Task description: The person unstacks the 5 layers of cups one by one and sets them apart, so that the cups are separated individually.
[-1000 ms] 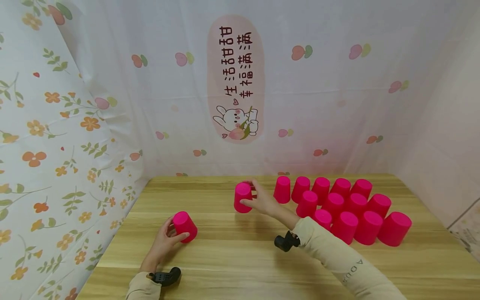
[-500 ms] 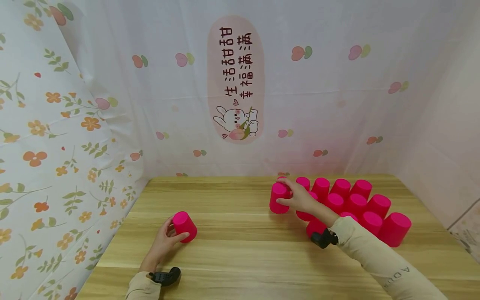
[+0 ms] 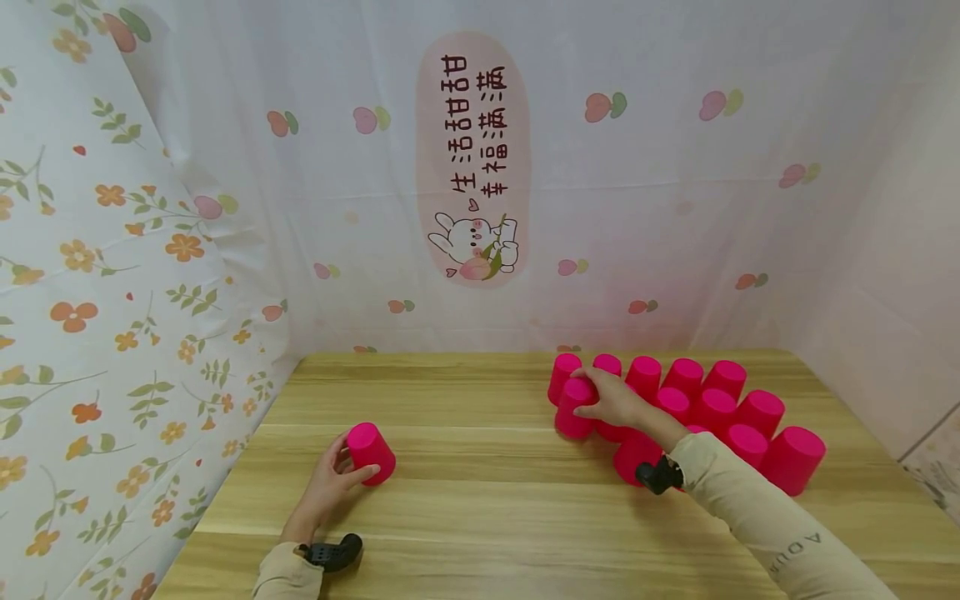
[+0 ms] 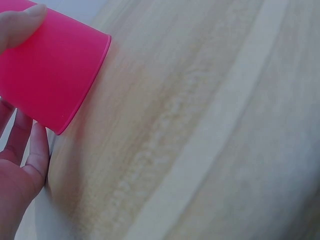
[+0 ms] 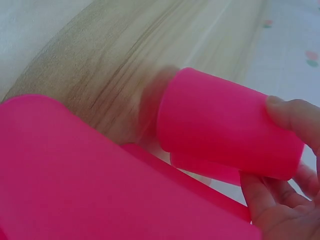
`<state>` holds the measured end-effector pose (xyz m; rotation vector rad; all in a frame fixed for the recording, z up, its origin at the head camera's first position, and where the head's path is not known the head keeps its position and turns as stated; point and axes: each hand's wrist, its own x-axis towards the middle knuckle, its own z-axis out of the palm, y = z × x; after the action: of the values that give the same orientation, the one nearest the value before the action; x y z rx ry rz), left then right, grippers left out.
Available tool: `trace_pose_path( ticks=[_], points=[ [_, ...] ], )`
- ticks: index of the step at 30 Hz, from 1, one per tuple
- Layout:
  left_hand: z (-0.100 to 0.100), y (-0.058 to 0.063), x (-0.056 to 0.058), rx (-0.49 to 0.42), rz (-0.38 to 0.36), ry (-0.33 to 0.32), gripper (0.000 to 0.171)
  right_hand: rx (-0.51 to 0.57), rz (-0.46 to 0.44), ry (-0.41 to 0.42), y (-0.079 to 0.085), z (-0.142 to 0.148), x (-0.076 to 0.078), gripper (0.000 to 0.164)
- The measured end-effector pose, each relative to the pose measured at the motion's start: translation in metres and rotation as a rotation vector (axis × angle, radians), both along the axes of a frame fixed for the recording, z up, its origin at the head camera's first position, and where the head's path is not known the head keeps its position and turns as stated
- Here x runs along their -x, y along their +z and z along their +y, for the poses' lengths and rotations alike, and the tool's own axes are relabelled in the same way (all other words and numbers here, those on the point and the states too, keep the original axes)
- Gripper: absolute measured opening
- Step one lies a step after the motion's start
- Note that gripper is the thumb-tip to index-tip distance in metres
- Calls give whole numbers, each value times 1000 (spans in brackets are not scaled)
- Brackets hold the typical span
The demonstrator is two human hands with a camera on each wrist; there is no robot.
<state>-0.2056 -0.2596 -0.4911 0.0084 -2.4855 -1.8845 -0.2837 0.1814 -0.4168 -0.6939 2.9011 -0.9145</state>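
My left hand (image 3: pixel 333 482) grips a bright pink cup (image 3: pixel 371 454) standing upside down on the left part of the wooden table; in the left wrist view the thumb lies along the side of this cup (image 4: pixel 55 65). On the right, my right hand (image 3: pixel 617 402) pinches another upside-down pink cup (image 3: pixel 574 410) between thumb and fingers, at the front left of the cup group. In the right wrist view that cup (image 5: pixel 225 125) is held near its closed end. Whether its rim touches the table I cannot tell.
Several more upside-down pink cups (image 3: pixel 791 460) stand in rows at the table's right, some partly hidden by the right arm. A patterned cloth (image 3: pixel 480 317) hangs behind the wooden table (image 3: pixel 465 525), and a floral cloth (image 3: pixel 112 333) on the left.
My right hand has carried its cup rightward from the table's middle to the cup group, then slightly nearer me. The left hand and its cup have stayed in place.
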Motion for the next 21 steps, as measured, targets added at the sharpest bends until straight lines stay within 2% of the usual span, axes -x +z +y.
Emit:
trace_pose_path(
  ticks=[13,21],
  points=[
    [-1,0,0,17,22,-1,68,-94,0,41,5,0,3,50],
    [-1,-2,1,7,12,-11,68,-92,-91,77,16,4,6,56]
  ],
)
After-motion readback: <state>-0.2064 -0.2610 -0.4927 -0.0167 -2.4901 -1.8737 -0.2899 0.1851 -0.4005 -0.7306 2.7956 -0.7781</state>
